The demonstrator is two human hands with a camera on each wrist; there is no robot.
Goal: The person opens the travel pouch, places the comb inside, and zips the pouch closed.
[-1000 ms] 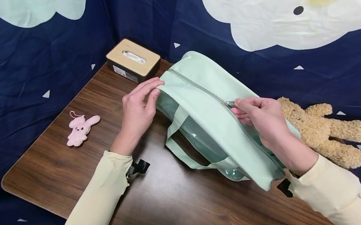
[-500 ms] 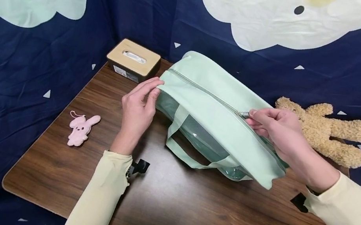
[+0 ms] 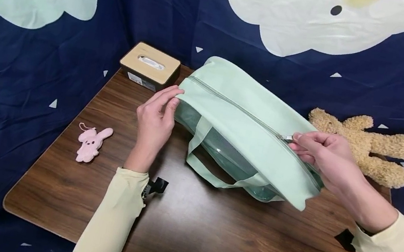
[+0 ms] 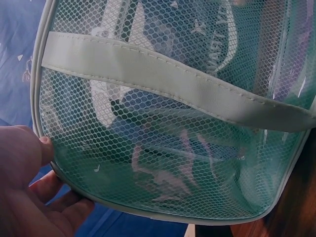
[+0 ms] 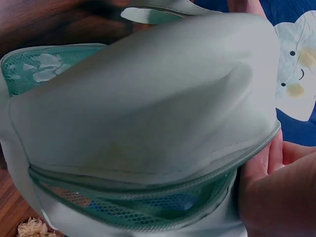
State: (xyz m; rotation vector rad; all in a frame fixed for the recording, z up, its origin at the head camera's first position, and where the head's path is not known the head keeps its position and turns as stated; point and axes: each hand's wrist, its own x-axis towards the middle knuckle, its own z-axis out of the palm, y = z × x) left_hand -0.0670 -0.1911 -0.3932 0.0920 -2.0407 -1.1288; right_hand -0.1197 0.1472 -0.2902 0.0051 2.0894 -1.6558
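A mint-green zip bag (image 3: 234, 124) with a clear mesh side lies tilted on the wooden table. My left hand (image 3: 155, 120) holds the bag's left end, thumb and fingers at its edge; in the left wrist view they grip the piped rim (image 4: 35, 94) low down. Between thumb and fingers, my right hand (image 3: 326, 158) pinches the metal zipper pull (image 3: 287, 137). Left of the pull the zipper is closed. The right wrist view shows a gap (image 5: 143, 205) in the zipper beside my right hand, with mesh inside. A carrying strap (image 3: 213, 180) hangs on the near side.
A tissue box (image 3: 151, 64) with a wooden lid stands at the table's back left corner. On the left lies a pink plush keychain (image 3: 89, 145). A tan teddy bear (image 3: 359, 143) lies behind my right hand. Navy cloth (image 3: 158, 3) hangs behind the table (image 3: 223, 236).
My right hand has drawn the zipper pull to the right and toward the near end, so the closed stretch is longer. The left hand has stayed at the bag's left end.
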